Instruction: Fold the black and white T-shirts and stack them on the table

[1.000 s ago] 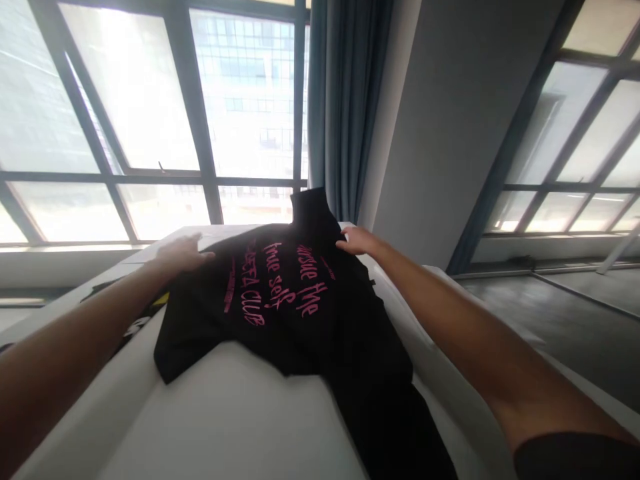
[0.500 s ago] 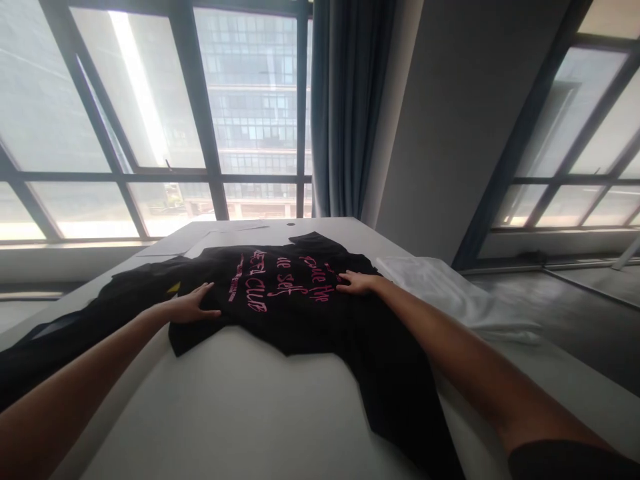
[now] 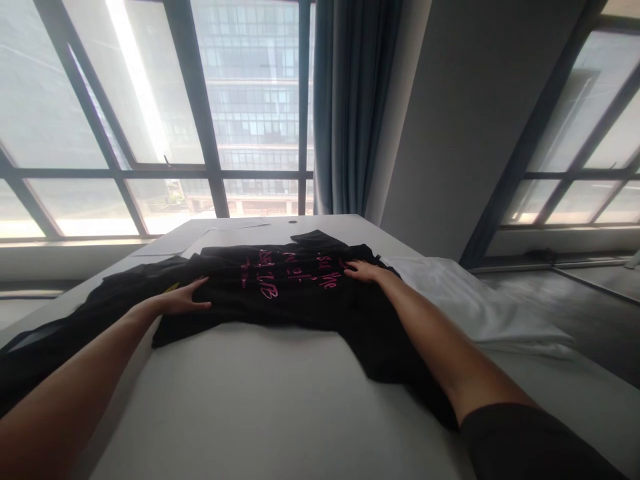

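Note:
A black T-shirt (image 3: 300, 310) with pink lettering lies across the white table, its print creased so that the letters are partly hidden in folds. My left hand (image 3: 183, 300) rests on the left part of the shirt, thumb apart from the fingers. On the right part lies my right hand (image 3: 364, 270), fingers stretched out over the cloth beside the lettering. Both hands are open and press on the fabric from above. Below my right forearm, a length of black cloth hangs toward the near side.
More dark cloth (image 3: 95, 310) spreads along the table's left side, with a small yellow patch near my left hand. White cloth (image 3: 465, 300) lies to the right on the white table (image 3: 250, 407). Beyond the far edge are windows and a blue-grey curtain (image 3: 345, 120).
My hands have spread slightly apart, the left one leftward, the right one rightward and away. The shirt's near edge has shifted away from me, and the print has bunched into folds.

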A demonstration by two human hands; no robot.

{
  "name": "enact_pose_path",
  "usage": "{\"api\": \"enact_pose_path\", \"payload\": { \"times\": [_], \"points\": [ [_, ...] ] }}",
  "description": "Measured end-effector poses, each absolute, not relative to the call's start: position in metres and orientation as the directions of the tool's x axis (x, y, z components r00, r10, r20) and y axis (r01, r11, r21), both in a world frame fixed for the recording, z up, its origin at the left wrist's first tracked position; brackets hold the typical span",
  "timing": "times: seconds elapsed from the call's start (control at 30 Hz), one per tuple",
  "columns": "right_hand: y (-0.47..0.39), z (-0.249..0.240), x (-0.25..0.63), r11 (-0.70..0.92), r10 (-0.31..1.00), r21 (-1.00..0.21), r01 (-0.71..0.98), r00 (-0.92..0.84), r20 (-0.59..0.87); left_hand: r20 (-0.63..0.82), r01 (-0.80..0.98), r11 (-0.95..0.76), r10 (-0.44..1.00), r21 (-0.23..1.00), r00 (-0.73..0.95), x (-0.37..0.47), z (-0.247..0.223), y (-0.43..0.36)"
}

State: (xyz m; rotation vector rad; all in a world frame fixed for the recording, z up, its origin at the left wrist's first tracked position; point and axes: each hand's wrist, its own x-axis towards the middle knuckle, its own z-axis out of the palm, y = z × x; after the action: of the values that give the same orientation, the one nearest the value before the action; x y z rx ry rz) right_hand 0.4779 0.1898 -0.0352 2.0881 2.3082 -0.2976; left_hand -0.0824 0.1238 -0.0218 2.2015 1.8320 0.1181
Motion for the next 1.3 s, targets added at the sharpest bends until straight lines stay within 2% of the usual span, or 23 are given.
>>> {"api": "enact_pose_path", "payload": {
  "times": [0.17,0.33,0.4,0.5,0.63,0.77,0.83,0.97,1.1,1.3],
  "points": [
    [0.181,-0.033,0.474,0.048,0.990,-0.150,0.988,-0.067,-0.126,-0.138,0.967,-0.167,0.971,0.194,0.196,-0.088,-0.016,0.119],
    [0.154,-0.035,0.471,0.038,0.994,-0.106,0.994,-0.049,-0.102,-0.200,0.981,-0.135,0.967,0.136,0.161,-0.094,-0.012,0.096],
    [0.139,-0.035,0.474,0.049,0.993,-0.071,0.996,-0.056,-0.103,-0.148,0.988,-0.113,0.981,0.109,0.128,-0.092,-0.013,0.084],
    [0.112,-0.029,0.480,0.063,0.991,-0.023,0.998,-0.065,-0.117,0.007,0.989,-0.136,0.991,0.060,0.135,-0.084,-0.012,0.063],
    [0.070,-0.017,0.485,0.154,0.983,-0.028,0.988,-0.156,-0.098,0.194,0.980,-0.198,0.962,0.019,0.191,-0.076,-0.005,0.029],
    [0.030,-0.002,0.491,0.199,0.978,-0.051,0.979,-0.202,-0.050,0.135,0.974,-0.205,0.972,0.092,0.191,-0.082,-0.003,0.001],
    [0.015,0.004,0.496,0.178,0.983,-0.072,0.981,-0.181,-0.030,0.107,0.966,-0.217,0.973,0.142,0.203,-0.088,-0.008,-0.007],
    [-0.004,0.007,0.509,0.171,0.980,-0.197,0.965,-0.187,-0.062,0.205,0.951,-0.239,0.958,0.196,0.199,-0.093,-0.022,-0.014],
    [-0.012,0.003,0.522,0.219,0.958,-0.321,0.921,-0.266,-0.110,0.267,0.954,-0.241,0.945,0.176,0.190,-0.092,-0.029,-0.015],
    [-0.015,0.001,0.532,0.256,0.943,-0.386,0.886,-0.317,-0.102,0.273,0.939,-0.292,0.932,0.183,0.236,-0.100,-0.027,-0.016]
  ]
}}
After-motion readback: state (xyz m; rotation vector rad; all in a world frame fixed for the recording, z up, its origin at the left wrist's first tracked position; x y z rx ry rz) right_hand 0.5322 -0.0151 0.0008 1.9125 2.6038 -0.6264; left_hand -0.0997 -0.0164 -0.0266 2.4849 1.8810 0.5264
